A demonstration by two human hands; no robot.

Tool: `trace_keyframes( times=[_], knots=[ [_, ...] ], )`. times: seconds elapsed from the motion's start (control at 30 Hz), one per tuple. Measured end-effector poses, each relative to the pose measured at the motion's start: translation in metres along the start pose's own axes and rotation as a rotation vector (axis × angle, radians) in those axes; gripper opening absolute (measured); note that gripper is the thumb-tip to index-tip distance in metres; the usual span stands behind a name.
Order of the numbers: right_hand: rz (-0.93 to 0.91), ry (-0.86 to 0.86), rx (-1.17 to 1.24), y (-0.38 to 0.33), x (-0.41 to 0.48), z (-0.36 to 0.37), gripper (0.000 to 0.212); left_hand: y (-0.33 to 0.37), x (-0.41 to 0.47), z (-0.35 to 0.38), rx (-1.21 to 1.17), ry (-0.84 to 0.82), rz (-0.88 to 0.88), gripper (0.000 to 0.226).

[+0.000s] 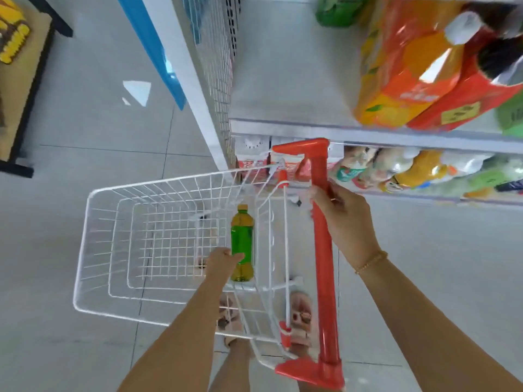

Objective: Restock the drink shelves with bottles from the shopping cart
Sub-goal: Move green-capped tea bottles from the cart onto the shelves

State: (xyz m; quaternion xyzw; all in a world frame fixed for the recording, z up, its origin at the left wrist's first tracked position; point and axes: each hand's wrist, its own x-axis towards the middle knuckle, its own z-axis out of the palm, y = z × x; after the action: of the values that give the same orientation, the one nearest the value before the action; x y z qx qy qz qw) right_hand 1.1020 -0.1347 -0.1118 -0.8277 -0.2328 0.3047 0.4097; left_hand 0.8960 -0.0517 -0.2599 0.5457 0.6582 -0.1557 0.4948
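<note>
At the far left, a dark-framed low stand [27,89] carries yellow packaged goods [12,42]; it sits well apart from the work area. A white wire shopping cart [93,250] occupies the centre of the floor. Its basket holds a single green-labelled tea bottle [242,236], lying on its side against the right-hand wall of the basket, cap pointing far.

The left hand [222,264] reaches down into the basket, fingers curled around the lower half of the bottle; the grip appears to be just forming. The right hand [343,219] is wrapped firmly around the red cart handle [322,250], steadying the cart.

Risks from this position: the grip sits toward the base end, so the bottle may pivot or slip when lifted. The bottle lies close to the wire wall, and the cap may catch on the wire during extraction. If the right hand relaxes, the cart may roll.

To the right, the upper shelf [283,80] shows bare space left of the large orange juice bottles [404,69]. The lower shelf [424,171] is crowded with bottles. The far corner of the cart handle stands close against the shelf edge and partly blocks the lower shelf.
</note>
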Motion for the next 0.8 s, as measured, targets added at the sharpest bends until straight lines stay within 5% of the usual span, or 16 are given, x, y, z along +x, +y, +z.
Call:
trace_keyframes(
  times=[0.1, 0.3, 0.53, 0.8],
  knots=[
    [-0.047, 0.022, 0.06, 0.005, -0.001, -0.001, 0.031, -0.015, 0.039, 0.021, 0.041, 0.01, -0.026, 0.057],
    [-0.046, 0.035, 0.085, -0.001, 0.0, -0.001, 0.018, -0.018, 0.068, 0.05, 0.015, 0.023, -0.019, 0.061],
    [0.044, -0.022, 0.119, -0.01, 0.0, -0.006, 0.017, -0.005, 0.031, 0.031, 0.014, 0.085, -0.066, 0.056],
    [0.201, -0.15, -0.085, -0.032, -0.006, -0.024, 0.038, 0.053, -0.095, -0.062, -0.252, 0.049, 0.185, 0.031]
  ],
)
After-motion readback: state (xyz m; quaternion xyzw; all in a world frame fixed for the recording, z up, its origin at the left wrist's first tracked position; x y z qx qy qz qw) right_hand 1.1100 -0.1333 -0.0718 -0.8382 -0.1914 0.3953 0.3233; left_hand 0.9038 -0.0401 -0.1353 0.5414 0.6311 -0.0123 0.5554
